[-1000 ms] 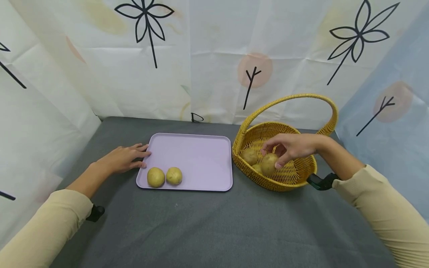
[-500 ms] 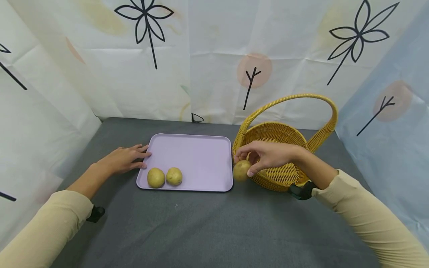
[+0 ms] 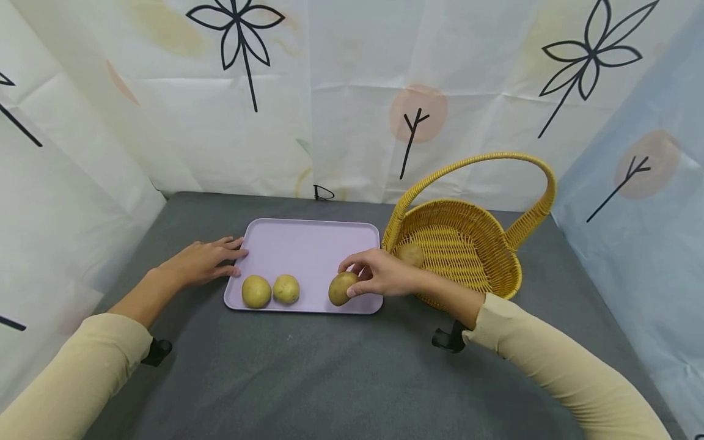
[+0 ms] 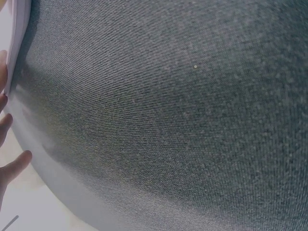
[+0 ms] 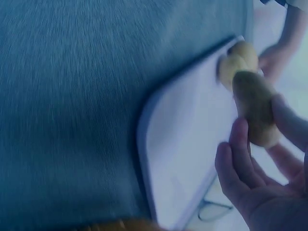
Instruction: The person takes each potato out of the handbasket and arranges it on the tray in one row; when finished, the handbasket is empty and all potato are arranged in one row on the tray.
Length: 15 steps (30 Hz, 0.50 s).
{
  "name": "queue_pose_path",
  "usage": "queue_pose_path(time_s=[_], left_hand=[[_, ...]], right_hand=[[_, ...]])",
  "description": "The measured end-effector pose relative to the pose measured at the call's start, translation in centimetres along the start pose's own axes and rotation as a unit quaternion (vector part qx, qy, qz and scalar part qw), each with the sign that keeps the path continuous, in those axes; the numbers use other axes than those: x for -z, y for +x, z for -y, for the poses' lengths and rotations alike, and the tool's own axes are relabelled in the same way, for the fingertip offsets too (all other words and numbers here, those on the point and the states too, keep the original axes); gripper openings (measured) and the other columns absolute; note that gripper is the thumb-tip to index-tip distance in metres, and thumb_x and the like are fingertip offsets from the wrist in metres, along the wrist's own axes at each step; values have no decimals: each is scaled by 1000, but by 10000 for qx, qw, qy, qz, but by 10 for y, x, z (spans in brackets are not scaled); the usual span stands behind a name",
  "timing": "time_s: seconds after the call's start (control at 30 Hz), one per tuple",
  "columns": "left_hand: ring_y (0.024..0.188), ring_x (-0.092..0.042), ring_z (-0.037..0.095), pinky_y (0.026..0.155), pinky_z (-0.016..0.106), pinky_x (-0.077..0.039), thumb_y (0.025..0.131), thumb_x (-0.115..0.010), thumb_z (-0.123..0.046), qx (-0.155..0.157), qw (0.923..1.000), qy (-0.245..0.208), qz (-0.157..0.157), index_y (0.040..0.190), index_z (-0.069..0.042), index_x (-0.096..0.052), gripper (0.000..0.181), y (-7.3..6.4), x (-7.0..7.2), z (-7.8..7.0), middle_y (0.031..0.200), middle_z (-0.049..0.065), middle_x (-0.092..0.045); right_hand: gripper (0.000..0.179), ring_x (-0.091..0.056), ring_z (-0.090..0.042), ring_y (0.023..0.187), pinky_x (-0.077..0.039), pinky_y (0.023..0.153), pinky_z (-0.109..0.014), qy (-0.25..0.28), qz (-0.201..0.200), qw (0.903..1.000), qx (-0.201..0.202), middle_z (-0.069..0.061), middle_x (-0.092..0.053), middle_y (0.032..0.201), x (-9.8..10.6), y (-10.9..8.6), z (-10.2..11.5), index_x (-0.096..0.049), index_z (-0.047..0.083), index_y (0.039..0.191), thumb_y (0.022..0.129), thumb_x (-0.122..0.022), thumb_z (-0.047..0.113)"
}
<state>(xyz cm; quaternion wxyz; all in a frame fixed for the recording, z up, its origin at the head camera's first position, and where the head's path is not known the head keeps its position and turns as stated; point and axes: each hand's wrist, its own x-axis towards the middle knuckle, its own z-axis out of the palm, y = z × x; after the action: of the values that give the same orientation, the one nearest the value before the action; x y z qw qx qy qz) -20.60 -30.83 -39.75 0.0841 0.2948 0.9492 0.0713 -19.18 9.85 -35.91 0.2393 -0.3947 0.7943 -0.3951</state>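
Yellow-brown oval potato (image 3: 341, 288), lower centre of frame, held over lilac rectangular tray (image 3: 308, 247) | pinched by right hand (image 3: 382, 274); left hand (image 3: 205, 261), fingers apart, at tray's rim | presumably firm, light; best gripped mid-girth

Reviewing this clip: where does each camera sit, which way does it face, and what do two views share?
Head: worn on the head, facing forward and down over the tray and basket; left hand, right hand and sleeves show.
Left wrist: worn on that wrist, facing mostly grey cloth; some fingers show at the left edge.
Right wrist: worn on that wrist, facing the held potato and the tray beyond; both hands show.
Shared by head and right wrist: held potato, tray and two potatoes on it.
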Motion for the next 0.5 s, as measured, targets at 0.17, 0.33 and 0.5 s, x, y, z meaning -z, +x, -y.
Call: queue_pose_path(time_s=[0.17,0.33,0.5], left_hand=[[135,-41,48,92,68,-39,93,-69,-31,33,10000,-14,-25,137,-3,-60,53,-1,0,1,148,26,-44],[136,-41,48,91,69,-38,94,-69,-32,44,10000,-54,-1,137,-3,-59,53,-1,0,1,149,26,-43],[136,-40,48,92,69,-39,94,-68,-32,47,10000,-52,44,138,-3,-59,53,0,-1,2,150,26,-43]], right_hand=[[35,-70,-17,87,-53,78,-27,-172,-457,9987,-175,-15,-71,104,-19,12,-4,-65,-1,120,88,-76,10],[35,-70,-18,88,-52,78,-25,-264,-606,9975,-264,-15,-72,105,-33,24,-10,-66,0,121,89,-76,12],[37,-70,-18,88,-51,78,-24,-313,-697,9966,-292,-18,-70,109,-46,33,-17,-62,-2,126,92,-71,9]])
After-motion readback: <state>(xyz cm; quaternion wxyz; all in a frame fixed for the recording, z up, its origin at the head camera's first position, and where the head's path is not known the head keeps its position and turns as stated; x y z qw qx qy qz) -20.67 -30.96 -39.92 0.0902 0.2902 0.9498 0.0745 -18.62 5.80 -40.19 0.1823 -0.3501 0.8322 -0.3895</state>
